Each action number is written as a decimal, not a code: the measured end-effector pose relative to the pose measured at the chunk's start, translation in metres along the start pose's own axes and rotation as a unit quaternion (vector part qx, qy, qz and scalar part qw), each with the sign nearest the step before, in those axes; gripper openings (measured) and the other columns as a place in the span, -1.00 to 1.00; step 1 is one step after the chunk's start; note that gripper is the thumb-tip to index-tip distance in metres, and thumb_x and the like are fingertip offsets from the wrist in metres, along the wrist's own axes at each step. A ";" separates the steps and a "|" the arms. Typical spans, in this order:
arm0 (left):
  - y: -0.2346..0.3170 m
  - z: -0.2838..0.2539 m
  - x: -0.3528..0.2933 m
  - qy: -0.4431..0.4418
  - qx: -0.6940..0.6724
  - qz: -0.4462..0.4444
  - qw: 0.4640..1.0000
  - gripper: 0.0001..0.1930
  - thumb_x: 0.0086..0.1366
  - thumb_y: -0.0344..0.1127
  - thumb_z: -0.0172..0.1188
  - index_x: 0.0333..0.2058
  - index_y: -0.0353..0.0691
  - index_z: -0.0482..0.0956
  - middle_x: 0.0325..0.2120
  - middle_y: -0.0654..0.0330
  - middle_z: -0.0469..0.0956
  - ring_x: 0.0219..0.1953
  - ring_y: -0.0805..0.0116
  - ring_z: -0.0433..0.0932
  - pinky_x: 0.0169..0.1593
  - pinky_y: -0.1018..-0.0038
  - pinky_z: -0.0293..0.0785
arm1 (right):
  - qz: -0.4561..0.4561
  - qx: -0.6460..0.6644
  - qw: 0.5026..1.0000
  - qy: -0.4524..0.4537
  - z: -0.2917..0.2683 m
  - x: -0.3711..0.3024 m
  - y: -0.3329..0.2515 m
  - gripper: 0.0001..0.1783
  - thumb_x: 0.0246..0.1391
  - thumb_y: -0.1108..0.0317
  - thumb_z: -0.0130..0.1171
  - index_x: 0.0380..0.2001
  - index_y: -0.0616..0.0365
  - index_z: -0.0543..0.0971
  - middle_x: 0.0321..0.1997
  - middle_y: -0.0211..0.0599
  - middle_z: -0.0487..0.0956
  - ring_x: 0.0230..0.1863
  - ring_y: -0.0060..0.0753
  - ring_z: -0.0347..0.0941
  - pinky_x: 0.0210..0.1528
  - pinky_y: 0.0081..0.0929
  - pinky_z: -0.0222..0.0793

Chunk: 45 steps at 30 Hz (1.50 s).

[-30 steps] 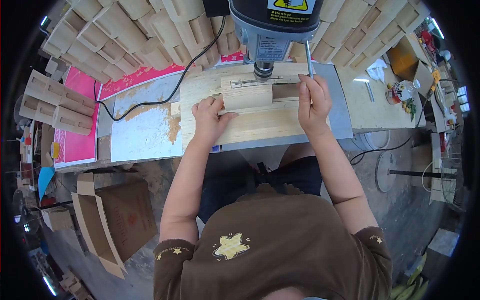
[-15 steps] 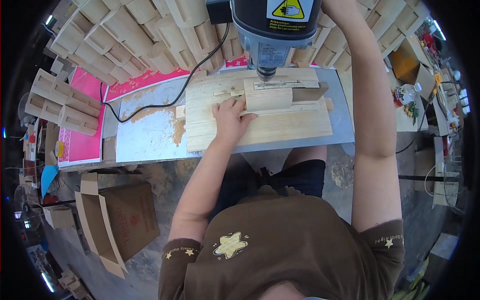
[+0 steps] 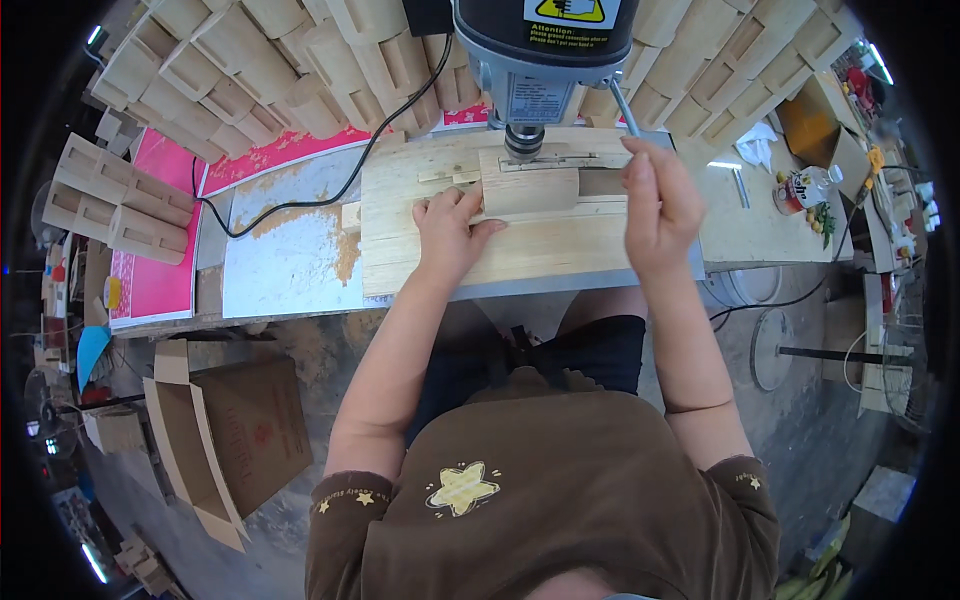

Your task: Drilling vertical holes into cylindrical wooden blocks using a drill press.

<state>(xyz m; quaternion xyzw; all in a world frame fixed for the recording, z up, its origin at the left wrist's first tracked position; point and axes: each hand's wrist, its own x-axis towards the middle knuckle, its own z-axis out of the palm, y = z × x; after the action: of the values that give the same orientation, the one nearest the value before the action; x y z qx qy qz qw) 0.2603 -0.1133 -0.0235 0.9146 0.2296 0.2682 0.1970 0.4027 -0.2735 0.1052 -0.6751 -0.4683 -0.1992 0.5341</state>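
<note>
A pale wooden block with a rounded face (image 3: 530,188) lies in a flat wooden jig board (image 3: 560,240) with raised strips. The block's left end is held by my left hand (image 3: 448,232), fingers bent against it and thumb stretched along its near side. Over the block's far edge stands the chuck (image 3: 524,142) of a dark grey and blue drill press (image 3: 540,50); whether the bit touches the wood is hidden. My right hand (image 3: 664,208) is closed at the end of the drill press's metal lever (image 3: 624,108), right of the block.
Stacked pale wooden cylinders with slots (image 3: 240,60) line the back, with more at the left (image 3: 125,200). A black cable (image 3: 345,190) crosses the sawdust-strewn bench. A plastic bottle (image 3: 806,190) stands right. An open cardboard box (image 3: 245,430) sits on the floor at left.
My right hand has come down and toward me from beside the drill head, pulling the lever. The view has shifted slightly; my left hand stays at the block.
</note>
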 end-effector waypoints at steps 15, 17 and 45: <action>-0.001 -0.007 -0.004 -0.014 -0.002 -0.038 0.999 -0.42 -0.10 -0.15 0.38 -0.01 0.02 0.50 -0.50 0.26 0.40 -0.29 0.24 0.40 -0.08 0.24 0.08 | -0.038 0.007 0.999 0.019 -0.001 0.087 0.000 -0.80 0.14 0.37 0.02 -0.28 0.31 0.52 -0.57 -0.45 0.44 -0.47 -0.66 0.35 -0.37 -0.61 0.25; 0.009 0.000 0.006 -0.025 -0.049 -0.033 0.998 -0.42 -0.12 -0.14 0.40 -0.04 0.01 0.52 -0.48 0.26 0.41 -0.27 0.25 0.40 -0.07 0.24 0.07 | -0.038 -0.022 0.999 0.031 -0.004 0.129 0.012 -0.77 0.15 0.34 0.02 -0.24 0.29 0.51 -0.51 -0.45 0.48 -0.44 -0.67 0.36 -0.34 -0.62 0.26; -0.099 -0.207 -0.063 0.098 -0.317 -0.234 0.914 -0.66 -0.12 -0.22 0.45 -0.40 -0.27 0.57 0.06 0.07 0.27 0.11 0.22 0.29 0.09 0.31 0.30 | -0.041 -0.146 0.922 -0.356 -0.036 -0.048 0.057 -0.67 -0.12 0.36 0.22 -0.22 0.18 0.48 -0.26 -0.15 0.50 -0.12 -0.06 0.37 0.18 -0.14 0.04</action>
<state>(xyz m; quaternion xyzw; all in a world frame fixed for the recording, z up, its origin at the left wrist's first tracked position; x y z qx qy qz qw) 0.0614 -0.0161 0.0644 0.6932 0.3583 0.3618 0.5101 0.4364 -0.3260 0.0510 -0.7519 -0.6209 -0.0337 0.2192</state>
